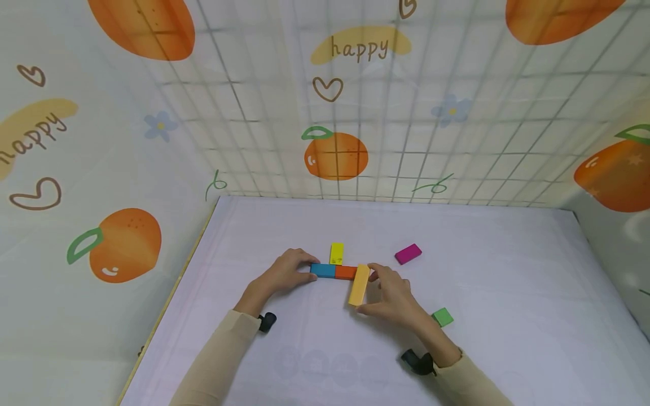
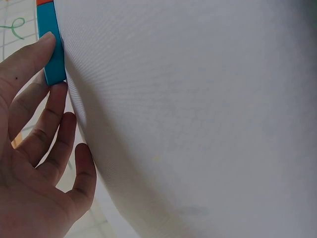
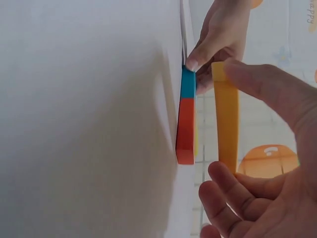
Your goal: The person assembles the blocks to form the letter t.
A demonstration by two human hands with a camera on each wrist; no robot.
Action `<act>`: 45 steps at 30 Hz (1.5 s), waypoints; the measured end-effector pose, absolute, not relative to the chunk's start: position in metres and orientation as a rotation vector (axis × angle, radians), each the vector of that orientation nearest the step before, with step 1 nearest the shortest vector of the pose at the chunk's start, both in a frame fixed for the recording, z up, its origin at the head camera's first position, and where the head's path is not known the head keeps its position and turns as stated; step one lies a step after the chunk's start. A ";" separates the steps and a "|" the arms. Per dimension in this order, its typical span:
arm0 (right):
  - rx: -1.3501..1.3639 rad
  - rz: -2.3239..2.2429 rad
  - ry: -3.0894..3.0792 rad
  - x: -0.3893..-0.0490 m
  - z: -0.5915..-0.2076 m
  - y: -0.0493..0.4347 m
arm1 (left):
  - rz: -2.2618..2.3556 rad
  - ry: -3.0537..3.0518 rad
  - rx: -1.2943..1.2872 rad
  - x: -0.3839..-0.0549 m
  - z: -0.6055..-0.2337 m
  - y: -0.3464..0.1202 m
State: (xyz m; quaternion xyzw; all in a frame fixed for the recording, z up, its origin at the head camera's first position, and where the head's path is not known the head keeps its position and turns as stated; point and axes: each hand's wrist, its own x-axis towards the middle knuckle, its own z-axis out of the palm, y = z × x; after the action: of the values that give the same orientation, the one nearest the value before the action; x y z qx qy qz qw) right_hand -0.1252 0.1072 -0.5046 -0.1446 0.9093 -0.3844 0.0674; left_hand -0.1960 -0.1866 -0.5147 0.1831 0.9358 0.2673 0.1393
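Observation:
A blue block (image 1: 322, 270) and a red-orange block (image 1: 346, 273) lie end to end in a row on the white table. My left hand (image 1: 284, 272) pinches the blue block at its outer end, with the thumb on the near side. My right hand (image 1: 393, 296) holds a long yellow-orange block (image 1: 359, 286) by its two ends between thumb and fingers. The right wrist view shows this yellow-orange block (image 3: 226, 119) raised above the red-orange block (image 3: 185, 131), with a gap between them. From the head, it overlaps the row's right end.
A bright yellow block (image 1: 337, 254) lies just behind the row. Farther back on the right is a magenta block (image 1: 408, 254). A green block (image 1: 443, 317) sits beside my right forearm. Printed cloth walls (image 1: 264, 186) rise along the table's back and sides.

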 end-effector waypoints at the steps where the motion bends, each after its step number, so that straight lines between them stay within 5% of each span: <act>1: -0.442 -1.157 2.737 -0.125 -0.505 0.106 | 0.771 2.704 0.528 -0.196 -0.515 -0.187; 45: -0.768 -1.066 2.727 -0.133 -0.519 0.067 | 0.792 2.702 0.573 -0.199 -0.517 -0.188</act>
State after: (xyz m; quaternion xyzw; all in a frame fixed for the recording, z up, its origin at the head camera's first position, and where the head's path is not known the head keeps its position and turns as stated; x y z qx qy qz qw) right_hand -0.1329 0.0675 -0.5191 -0.2533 0.8994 -0.3516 0.0570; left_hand -0.1993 -0.1879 -0.5167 0.1977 0.9319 0.2731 0.1337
